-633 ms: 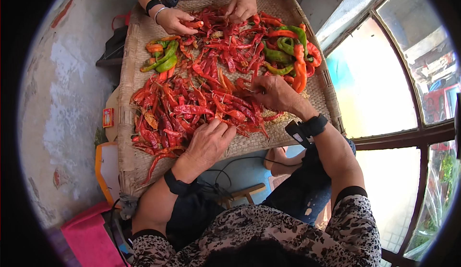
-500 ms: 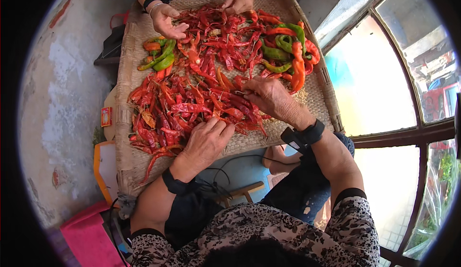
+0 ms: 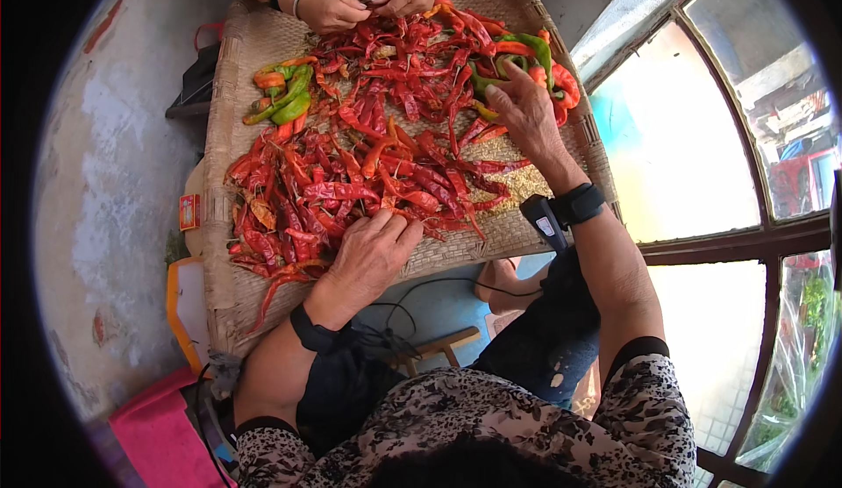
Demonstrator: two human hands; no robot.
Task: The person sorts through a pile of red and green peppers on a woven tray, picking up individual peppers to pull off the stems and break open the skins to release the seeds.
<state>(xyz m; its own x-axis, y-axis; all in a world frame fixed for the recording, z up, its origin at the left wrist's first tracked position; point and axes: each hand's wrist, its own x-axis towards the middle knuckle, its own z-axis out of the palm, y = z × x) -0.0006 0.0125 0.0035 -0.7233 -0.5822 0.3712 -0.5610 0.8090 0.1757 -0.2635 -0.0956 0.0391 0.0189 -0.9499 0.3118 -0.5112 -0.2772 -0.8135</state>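
A shallow woven tray (image 3: 605,181) bears a heap of dried red chili peppers (image 3: 338,192). At the heap's near edge my left hand (image 3: 373,249) is closed, its bent fingertips on a red chili pepper that they partly hide. My right hand (image 3: 531,124) is stretched over the right side of the tray, thumb and forefinger apart. Its fingertips are at a group of fresh peppers, where a green pepper (image 3: 541,48) and a red pepper (image 3: 566,91) show. Part of that group is hidden beneath the hand.
Across the tray, a co-worker's hands (image 3: 368,4) meet above the far chilies. Green and orange peppers (image 3: 289,102) lie at the left. Pale seeds (image 3: 509,185) are scattered at the right. A window (image 3: 675,137) stands to the right, a wall (image 3: 114,181) to the left.
My right hand has moved from the middle of the red heap, away from me and rightward, to the fresh peppers. My left hand stays nearly in place. The co-worker's hands have come together.
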